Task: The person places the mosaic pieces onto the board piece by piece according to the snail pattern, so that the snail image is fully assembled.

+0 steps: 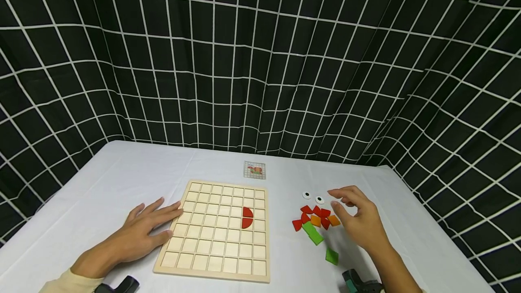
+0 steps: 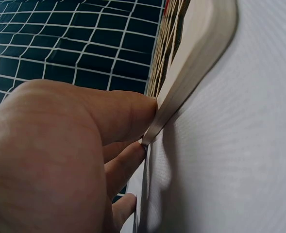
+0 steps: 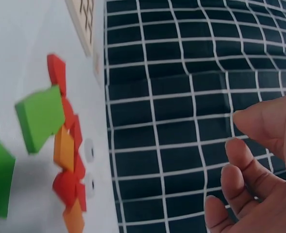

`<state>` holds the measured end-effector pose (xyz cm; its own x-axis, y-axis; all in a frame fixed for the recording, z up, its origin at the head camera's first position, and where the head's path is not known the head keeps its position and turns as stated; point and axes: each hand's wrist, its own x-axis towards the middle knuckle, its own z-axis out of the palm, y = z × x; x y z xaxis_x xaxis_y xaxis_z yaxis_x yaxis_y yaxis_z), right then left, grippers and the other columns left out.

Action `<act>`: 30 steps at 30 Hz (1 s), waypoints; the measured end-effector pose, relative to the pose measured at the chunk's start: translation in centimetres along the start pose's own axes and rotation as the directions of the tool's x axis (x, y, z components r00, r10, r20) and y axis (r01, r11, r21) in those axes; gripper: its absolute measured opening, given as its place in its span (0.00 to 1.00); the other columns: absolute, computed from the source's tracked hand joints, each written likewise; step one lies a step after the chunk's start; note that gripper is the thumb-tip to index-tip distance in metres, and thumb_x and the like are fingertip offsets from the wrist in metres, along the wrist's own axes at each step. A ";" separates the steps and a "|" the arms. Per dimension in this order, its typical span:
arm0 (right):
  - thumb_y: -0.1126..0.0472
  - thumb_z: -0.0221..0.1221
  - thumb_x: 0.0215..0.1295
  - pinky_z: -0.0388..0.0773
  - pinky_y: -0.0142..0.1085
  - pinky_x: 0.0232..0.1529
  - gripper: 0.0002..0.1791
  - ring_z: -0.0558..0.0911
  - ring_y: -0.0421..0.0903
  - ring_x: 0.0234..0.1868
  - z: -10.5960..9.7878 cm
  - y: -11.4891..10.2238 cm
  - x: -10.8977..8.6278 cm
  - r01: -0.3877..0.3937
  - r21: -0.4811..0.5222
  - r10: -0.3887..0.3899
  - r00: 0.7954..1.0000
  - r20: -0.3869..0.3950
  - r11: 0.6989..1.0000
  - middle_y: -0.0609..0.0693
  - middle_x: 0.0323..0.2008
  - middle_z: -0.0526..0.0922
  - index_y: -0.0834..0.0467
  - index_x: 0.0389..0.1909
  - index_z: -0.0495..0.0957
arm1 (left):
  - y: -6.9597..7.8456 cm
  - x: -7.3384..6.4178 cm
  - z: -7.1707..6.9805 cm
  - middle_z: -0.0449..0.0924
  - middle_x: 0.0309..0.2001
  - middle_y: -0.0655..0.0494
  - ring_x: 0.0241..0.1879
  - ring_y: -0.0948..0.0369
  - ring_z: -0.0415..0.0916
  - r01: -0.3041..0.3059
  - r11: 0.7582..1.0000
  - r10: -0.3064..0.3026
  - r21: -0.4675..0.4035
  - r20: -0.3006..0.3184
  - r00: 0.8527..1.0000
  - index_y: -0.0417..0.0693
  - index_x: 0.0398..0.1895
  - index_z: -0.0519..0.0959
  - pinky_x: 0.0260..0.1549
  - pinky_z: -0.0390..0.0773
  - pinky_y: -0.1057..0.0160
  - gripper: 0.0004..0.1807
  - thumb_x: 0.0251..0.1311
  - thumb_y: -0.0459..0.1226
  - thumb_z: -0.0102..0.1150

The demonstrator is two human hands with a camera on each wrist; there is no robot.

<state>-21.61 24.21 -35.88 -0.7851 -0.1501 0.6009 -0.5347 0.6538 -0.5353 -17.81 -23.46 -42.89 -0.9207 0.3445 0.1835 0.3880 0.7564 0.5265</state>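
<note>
A wooden grid board (image 1: 210, 235) lies on the white table, two red quarter-round pieces (image 1: 247, 223) sitting in its cells toward the right side. My left hand (image 1: 140, 235) rests at the board's left edge, fingers spread. In the left wrist view its thumb (image 2: 128, 114) touches the frame's side. Over the table to the right, my right hand (image 1: 360, 216) hovers with fingers loosely bent and nothing between them. Beside it lie several red pieces (image 1: 306, 210), orange squares (image 1: 334, 220), green pieces (image 1: 312, 233) and two white eye discs (image 1: 319, 200).
A small picture card (image 1: 254, 170) with a coloured pattern on a grid lies behind the board. One green piece (image 1: 331, 256) sits apart, nearer the front. A black curtain (image 1: 228, 58) with white grid lines surrounds the back and sides of the table (image 1: 134, 166).
</note>
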 end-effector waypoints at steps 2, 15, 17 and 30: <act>0.76 0.62 0.57 0.70 0.33 0.42 0.14 0.73 0.45 0.38 -0.3 0.4 -0.1 0.002 -0.004 -0.002 1.000 -0.010 1.000 0.47 0.38 0.80 0.60 0.42 0.84 | 0.0 0.0 0.0 0.66 0.68 0.55 0.70 0.41 0.47 0.003 1.000 -0.003 -0.004 0.002 1.000 0.52 0.63 0.75 0.61 0.37 0.35 0.24 0.63 0.42 0.58; 0.77 0.61 0.57 0.70 0.32 0.37 0.13 0.71 0.42 0.35 -0.2 3.3 -1.3 -0.087 -0.042 0.086 0.996 -0.022 0.995 0.53 0.38 0.80 0.62 0.42 0.83 | 0.0 0.1 0.2 0.66 0.68 0.55 0.70 0.41 0.47 -0.008 1.000 0.008 0.000 -0.001 1.000 0.52 0.63 0.75 0.61 0.37 0.34 0.24 0.63 0.41 0.58; 0.78 0.61 0.57 0.71 0.32 0.36 0.14 0.71 0.42 0.34 0.0 3.6 -1.4 -0.081 -0.033 0.080 0.996 -0.029 0.996 0.53 0.37 0.81 0.62 0.41 0.83 | 0.0 0.1 0.2 0.66 0.68 0.55 0.70 0.41 0.48 -0.012 1.000 0.012 0.003 -0.004 1.000 0.52 0.63 0.75 0.61 0.38 0.35 0.24 0.63 0.41 0.58; 0.69 0.68 0.55 0.75 0.40 0.38 0.15 0.74 0.48 0.36 1.5 6.5 -2.8 -0.226 -0.160 0.247 0.961 0.122 0.961 0.52 0.38 0.79 0.61 0.45 0.83 | -0.1 0.0 -0.1 0.66 0.68 0.55 0.70 0.40 0.48 -0.009 1.000 0.009 0.005 0.000 1.000 0.51 0.63 0.75 0.61 0.38 0.34 0.24 0.63 0.42 0.58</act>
<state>-23.34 27.73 -41.92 -0.9248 -0.0732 0.3734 -0.2861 0.7808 -0.5554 -17.87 -23.59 -42.81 -0.9171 0.3511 0.1887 0.3966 0.7558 0.5210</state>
